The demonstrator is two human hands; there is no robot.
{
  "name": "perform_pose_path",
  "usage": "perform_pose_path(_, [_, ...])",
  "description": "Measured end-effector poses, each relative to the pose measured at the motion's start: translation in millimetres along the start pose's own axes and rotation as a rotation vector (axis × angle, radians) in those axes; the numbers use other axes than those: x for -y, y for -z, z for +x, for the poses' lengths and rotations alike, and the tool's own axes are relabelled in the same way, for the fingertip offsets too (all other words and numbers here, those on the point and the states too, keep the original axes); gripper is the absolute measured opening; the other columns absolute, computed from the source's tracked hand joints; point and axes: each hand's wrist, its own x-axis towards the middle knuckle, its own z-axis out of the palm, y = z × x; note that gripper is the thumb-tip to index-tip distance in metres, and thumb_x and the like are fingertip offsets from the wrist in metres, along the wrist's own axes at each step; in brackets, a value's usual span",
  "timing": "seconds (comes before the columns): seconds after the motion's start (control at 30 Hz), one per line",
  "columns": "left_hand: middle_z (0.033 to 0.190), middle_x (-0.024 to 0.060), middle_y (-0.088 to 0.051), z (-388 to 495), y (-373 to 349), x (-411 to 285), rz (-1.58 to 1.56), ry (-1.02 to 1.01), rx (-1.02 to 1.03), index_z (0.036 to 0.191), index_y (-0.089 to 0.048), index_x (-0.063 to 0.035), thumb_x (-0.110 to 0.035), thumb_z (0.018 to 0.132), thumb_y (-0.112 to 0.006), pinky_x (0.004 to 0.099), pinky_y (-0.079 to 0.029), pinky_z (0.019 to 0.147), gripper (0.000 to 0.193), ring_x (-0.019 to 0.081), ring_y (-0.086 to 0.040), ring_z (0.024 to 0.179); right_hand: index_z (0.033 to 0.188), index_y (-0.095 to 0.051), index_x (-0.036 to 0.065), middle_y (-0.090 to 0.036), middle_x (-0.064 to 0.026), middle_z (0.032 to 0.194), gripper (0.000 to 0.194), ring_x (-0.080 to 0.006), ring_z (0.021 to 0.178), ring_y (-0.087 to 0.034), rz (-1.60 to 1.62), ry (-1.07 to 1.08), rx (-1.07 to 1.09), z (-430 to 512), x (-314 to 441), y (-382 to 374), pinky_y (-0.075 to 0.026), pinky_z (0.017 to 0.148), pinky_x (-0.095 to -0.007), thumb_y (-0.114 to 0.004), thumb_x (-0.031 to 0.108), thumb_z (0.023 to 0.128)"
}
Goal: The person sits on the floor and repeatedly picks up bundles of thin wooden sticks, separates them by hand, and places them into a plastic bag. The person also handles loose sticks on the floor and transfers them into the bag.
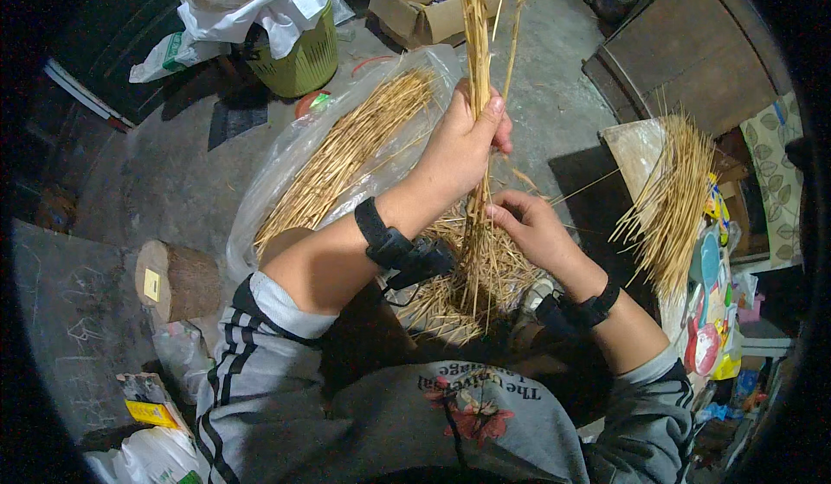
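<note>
My left hand (464,140) is closed around an upright bundle of straw stalks (477,36), gripping it near the middle. Lower down, my right hand (539,227) has curled fingers, with the thumb tip against the bundle's right side. Whether a stalk is pinched there cannot be told. Loose straw pieces (441,315) lie heaped below, around the bundle's lower end. Beyond my left forearm, a larger pile of straw (350,153) lies on a clear plastic sheet (260,192). More straw stalks (675,205) lie on a board (633,153) to the right.
A green plastic basket (298,62) with white bags on top and an open cardboard box (415,13) stand at the far side. A log stump (188,283) is at left. At right are a brown wooden cabinet (694,49) and a pink scoop-like item (704,347) among clutter.
</note>
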Motion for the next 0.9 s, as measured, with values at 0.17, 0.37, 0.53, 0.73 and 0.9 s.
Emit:
perform_pose_path(0.17, [0.071, -0.0005, -0.043, 2, 5, -4, 0.050, -0.005, 0.099, 0.102, -0.045, -0.0046, -0.024, 0.100, -0.040, 0.0250, -0.043, 0.061, 0.020, 0.0097, -0.045, 0.065, 0.102, -0.058, 0.000, -0.063, -0.0080, 0.094, 0.028, -0.0143, 0.087, -0.057, 0.073, 0.015, -0.240, 9, 11, 33, -0.046, 0.077, -0.0288, -0.058, 0.025, 0.091])
perform_pose_path(0.37, [0.070, -0.0001, -0.046, -7, -7, 10, 0.228, -0.008, 0.276, 0.104, -0.048, -0.0047, -0.019, 0.098, -0.040, 0.0258, -0.043, 0.060, 0.018, 0.0094, -0.046, 0.062, 0.129, -0.042, 0.003, -0.057, -0.0104, 0.119, 0.049, -0.0169, 0.110, -0.051, 0.281, 0.321, -0.274, 4, 49, 60, -0.039, 0.096, -0.0298, -0.058, 0.028, 0.091])
perform_pose_path(0.53, [0.090, 0.0155, -0.059, -14, -25, 30, 0.602, 0.000, 0.441, 0.117, -0.047, -0.0022, -0.015, 0.091, -0.048, 0.0378, -0.048, 0.074, 0.028, 0.0269, -0.059, 0.084, 0.128, -0.041, 0.000, -0.063, -0.0105, 0.105, 0.046, -0.0158, 0.094, -0.057, 0.369, 0.174, -0.369, 8, 60, 45, -0.044, 0.086, -0.0291, -0.053, 0.029, 0.094])
perform_pose_path(0.73, [0.106, 0.0075, -0.057, 6, -7, 37, 0.402, -0.032, 0.437, 0.113, -0.051, -0.0005, -0.025, 0.084, -0.068, 0.0311, -0.047, 0.087, 0.042, 0.0159, -0.057, 0.095, 0.096, -0.053, 0.003, -0.046, 0.0002, 0.068, 0.036, -0.0114, 0.068, -0.050, 0.612, 0.298, -0.517, 11, 61, 77, -0.043, 0.065, -0.0251, -0.042, 0.038, 0.098])
perform_pose_path(0.9, [0.100, 0.0049, -0.061, 24, 33, 26, 0.265, 0.061, 0.208, 0.106, -0.057, -0.0044, -0.023, 0.089, -0.061, 0.0264, -0.046, 0.081, 0.026, 0.0115, -0.058, 0.091, 0.089, -0.049, 0.006, -0.035, 0.0020, 0.067, 0.031, -0.0108, 0.059, -0.034, 0.905, 0.428, -0.463, 6, 46, 136, -0.037, 0.066, -0.0289, -0.041, 0.034, 0.098])
